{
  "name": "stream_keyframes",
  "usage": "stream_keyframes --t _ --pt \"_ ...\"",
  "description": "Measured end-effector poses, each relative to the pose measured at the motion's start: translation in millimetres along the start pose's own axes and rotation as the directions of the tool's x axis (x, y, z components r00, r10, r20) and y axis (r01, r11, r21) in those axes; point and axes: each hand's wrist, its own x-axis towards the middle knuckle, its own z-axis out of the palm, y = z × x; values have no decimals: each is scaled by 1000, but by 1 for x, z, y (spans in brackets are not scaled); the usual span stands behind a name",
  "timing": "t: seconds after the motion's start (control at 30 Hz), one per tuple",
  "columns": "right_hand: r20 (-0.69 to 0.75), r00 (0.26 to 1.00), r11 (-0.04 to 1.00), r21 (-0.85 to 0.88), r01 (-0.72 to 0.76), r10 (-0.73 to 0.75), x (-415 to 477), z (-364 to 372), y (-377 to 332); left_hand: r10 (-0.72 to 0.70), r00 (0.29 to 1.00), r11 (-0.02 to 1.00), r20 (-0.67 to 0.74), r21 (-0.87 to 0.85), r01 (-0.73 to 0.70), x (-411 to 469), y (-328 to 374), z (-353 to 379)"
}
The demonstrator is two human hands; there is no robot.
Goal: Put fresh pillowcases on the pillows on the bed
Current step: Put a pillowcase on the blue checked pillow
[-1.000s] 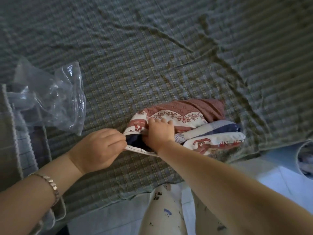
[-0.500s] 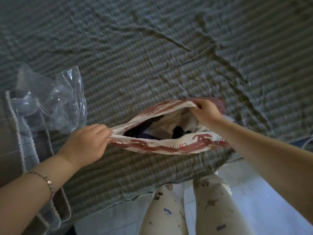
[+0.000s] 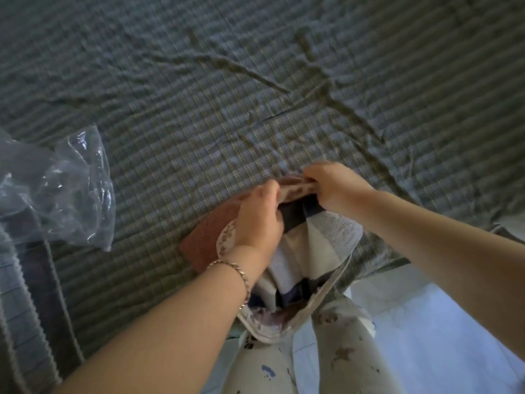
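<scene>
We find open room across the far and right stretches of the wrinkled grey-green checked bedsheet (image 3: 284, 81). At left, a crumpled clear plastic bag (image 3: 65, 189) blocks the way, with perhaps a corded cushion edge (image 3: 28, 280) beside it. The rust-and-white patterned fabric bundle (image 3: 204, 240), gripped by the left hand (image 3: 258, 220) and right hand (image 3: 338, 189), crowds the near edge.

Bed (image 3: 199, 109) in wrinkled green plaid — pale floor (image 3: 454, 322) at its edge, dim.

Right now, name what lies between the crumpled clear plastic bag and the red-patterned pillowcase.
Only bare grey-green checked bedsheet lies between the crumpled clear plastic bag and the red-patterned pillowcase, per the head view.
</scene>
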Motion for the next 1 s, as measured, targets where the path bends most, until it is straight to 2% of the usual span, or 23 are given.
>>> stream_keyframes --t 0.1,0.2,0.23,0.3,0.37,0.43,0.47,0.53,0.57,0.6,0.63,0.7,0.73,0.77,0.8,0.83,0.87,0.9,0.93,0.97,1.0 --pt "5 972 972 -21 -235 235 -16 23 47 68 988 998 -139 -5 -70 -3 -11 -10" --pt "-122 855 863 114 -492 503 -27 51 80 92 978 992 -188 -67 -106 -13 -22 -19" --pt "-147 803 815 157 -557 577 -29 59 88 104 976 991 -193 -66 -119 -16 -22 -19" --pt "-107 680 675 306 -671 725 -35 70 101 111 971 992 -212 -37 -121 -17 -16 -14" --pt "-8 583 489 553 -675 813 -41 80 110 53 975 998 -213 -8 -57 -15 -8 -7" --pt "75 599 370 724 -583 797 -47 79 122 37 971 997 -237 75 -20 -11 6 3" --pt "92 641 374 746 -552 762 -50 77 127 140 955 981 -262 169 -97 -11 16 10" --pt "106 727 458 713 -531 679 -59 69 133 484 850 858 -208 303 -414 -20 37 36" --pt "110 760 510 680 -527 640 -63 64 137 608 784 778 -124 287 -558 -25 50 56" --pt "113 794 555 656 -511 597 -66 61 139 653 757 736 -8 244 -632 -30 62 76" --pt "115 824 596 635 -491 555 -70 57 141 621 776 749 107 211 -628 -34 74 95" --pt "114 870 706 540 -459 479 -74 51 141 370 867 867 335 210 -451 -34 90 122" --pt "117 881 753 476 -455 459 -76 49 143 246 871 904 425 223 -364 -31 94 133" --pt "123 881 773 437 -461 456 -77 46 146 213 863 919 458 207 -337 -29 96 138" --pt "146 876 771 422 -476 460 -79 44 150 252 868 930 429 141 -339 -30 97 140" --pt "169 867 763 417 -494 468 -79 42 150 280 898 947 341 56 -317 -30 96 136" --pt "191 862 766 397 -505 469 -81 41 153 226 941 973 250 -13 -230 -30 94 131" --pt "194 858 774 371 -513 476 -82 40 156 95 986 995 138 -54 -89 -26 89 126" --pt "195 855 777 355 -519 481 -83 38 159 -72 997 994 23 -76 74 -21 84 119" --pt "194 851 763 379 -524 488 -83 37 159 -203 978 977 -51 -71 199 -18 77 112" --pt "199 850 729 441 -523 488 -84 36 161 -228 971 974 -71 -4 228 -14 74 109"
